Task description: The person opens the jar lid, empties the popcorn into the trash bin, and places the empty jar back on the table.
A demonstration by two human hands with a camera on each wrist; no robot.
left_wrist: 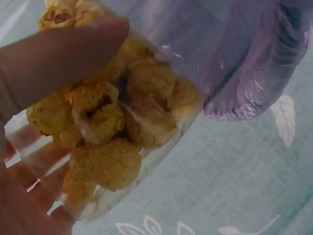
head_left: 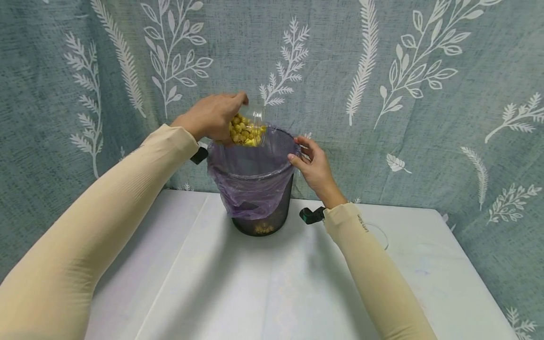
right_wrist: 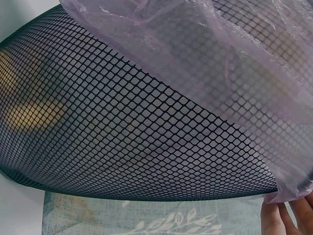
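My left hand (head_left: 216,115) grips a clear plastic jar (head_left: 258,113) tipped on its side, its mouth pointing right over the bin. Yellow popcorn (left_wrist: 102,117) fills part of the jar, and the thumb and fingers wrap round its wall in the left wrist view. Below stands a black mesh trash bin (right_wrist: 146,127) lined with a purple plastic bag (head_left: 250,189) folded down over the rim. At the rim's right side, my right hand (head_left: 314,163) holds the bin through the bag, with only its fingertips showing in the right wrist view. Some popcorn (head_left: 264,228) shows through the mesh at the bottom.
The bin stands toward the back of a white table (head_left: 238,283). Behind it hangs a green curtain (head_left: 331,85) with white leaf prints. A thin pale loop (head_left: 384,236) lies on the table beyond the right forearm.
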